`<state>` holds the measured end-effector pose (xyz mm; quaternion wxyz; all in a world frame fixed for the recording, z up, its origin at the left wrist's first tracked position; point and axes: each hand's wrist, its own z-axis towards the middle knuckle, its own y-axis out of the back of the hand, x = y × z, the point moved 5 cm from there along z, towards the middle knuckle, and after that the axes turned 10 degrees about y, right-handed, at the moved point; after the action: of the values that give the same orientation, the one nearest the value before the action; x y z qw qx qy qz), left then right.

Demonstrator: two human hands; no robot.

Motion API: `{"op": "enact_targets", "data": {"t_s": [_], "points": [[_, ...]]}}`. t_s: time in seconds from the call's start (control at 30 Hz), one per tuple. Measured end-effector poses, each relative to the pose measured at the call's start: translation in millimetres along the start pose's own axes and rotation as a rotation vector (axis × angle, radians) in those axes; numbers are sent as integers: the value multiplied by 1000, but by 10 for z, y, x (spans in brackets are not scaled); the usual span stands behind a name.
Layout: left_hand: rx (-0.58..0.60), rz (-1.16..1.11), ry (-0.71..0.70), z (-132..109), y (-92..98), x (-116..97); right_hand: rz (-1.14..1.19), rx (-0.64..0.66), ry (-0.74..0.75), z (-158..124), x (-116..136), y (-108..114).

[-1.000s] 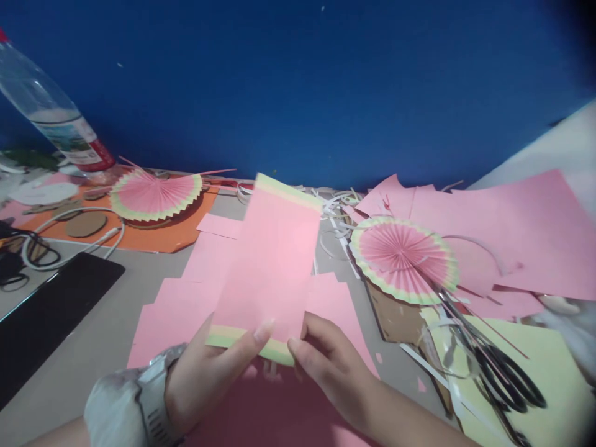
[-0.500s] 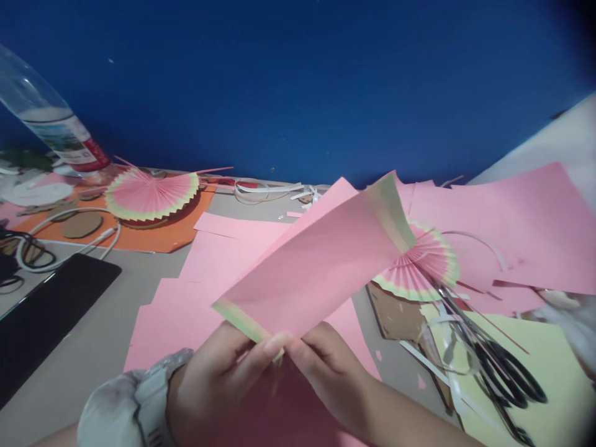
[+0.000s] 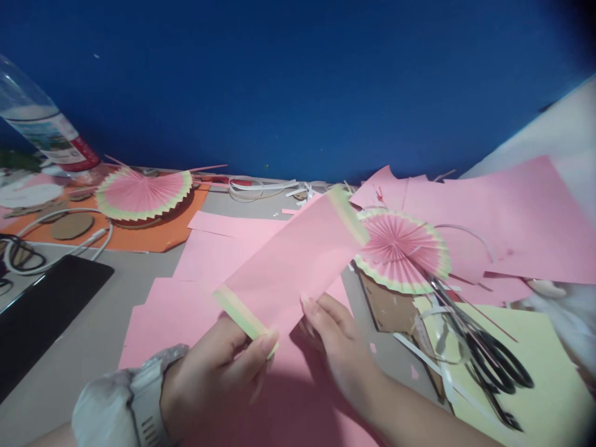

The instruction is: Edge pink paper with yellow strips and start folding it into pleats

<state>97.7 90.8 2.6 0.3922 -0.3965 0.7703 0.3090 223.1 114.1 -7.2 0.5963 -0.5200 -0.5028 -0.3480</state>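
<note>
A pink paper strip (image 3: 288, 248) with pale yellow and green bands at both short ends is held up, tilted, above the desk. My left hand (image 3: 228, 360) pinches its near banded end at the lower corner, thumb on top. Farther along the right-hand long edge, my right hand (image 3: 330, 329) grips the strip between thumb and fingers; some fingertips are hidden behind it. Large pink sheets (image 3: 158, 304) lie under both hands. Just right of the strip's far end sits a round pleated pink paper fan (image 3: 395, 248) with a yellow-green rim.
Black-handled scissors (image 3: 498, 360) rest on pale yellow paper (image 3: 554, 372) at right, beside cardboard (image 3: 386, 304) and white strips. At left are a phone (image 3: 51, 310), a white cable (image 3: 100, 242), a bottle (image 3: 51, 130) and another pleated fan (image 3: 144, 192) on orange paper (image 3: 181, 223). A blue wall (image 3: 298, 81) stands behind.
My right hand has moved from beside my left thumb up along the strip's right edge. The strip's far end has swung left and lower, uncovering more of the round fan.
</note>
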Motion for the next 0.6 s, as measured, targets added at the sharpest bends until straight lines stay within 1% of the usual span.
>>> {"op": "enact_targets", "data": {"t_s": [0.03,0.1,0.27,0.3,0.4,0.47,0.5,0.53,0.6], "points": [[-3,-3,-7,-7,5,-1,42,-18,-2,8,-12,7],[1,-8,-15,-31,12,4,76,7,-6,14,-29,-4],[14,-62,-56,-79,24,18,-35,116,-37,-16,-28,-31],[10,-66,-69,-78,22,15,-73,161,-45,-22,-22,-49],[-9,-43,-82,-56,8,-4,-138,382,-24,-50,20,-164],[-11,-17,-93,-43,-2,-22,-140,479,-8,-75,41,-228],[-9,-4,-99,-41,-5,-29,-145,491,-13,-83,41,-242],[-6,8,-104,-41,-8,-31,-158,477,-21,-85,37,-241],[-7,21,-104,-50,-9,-18,-192,394,-39,-76,24,-203]]}}
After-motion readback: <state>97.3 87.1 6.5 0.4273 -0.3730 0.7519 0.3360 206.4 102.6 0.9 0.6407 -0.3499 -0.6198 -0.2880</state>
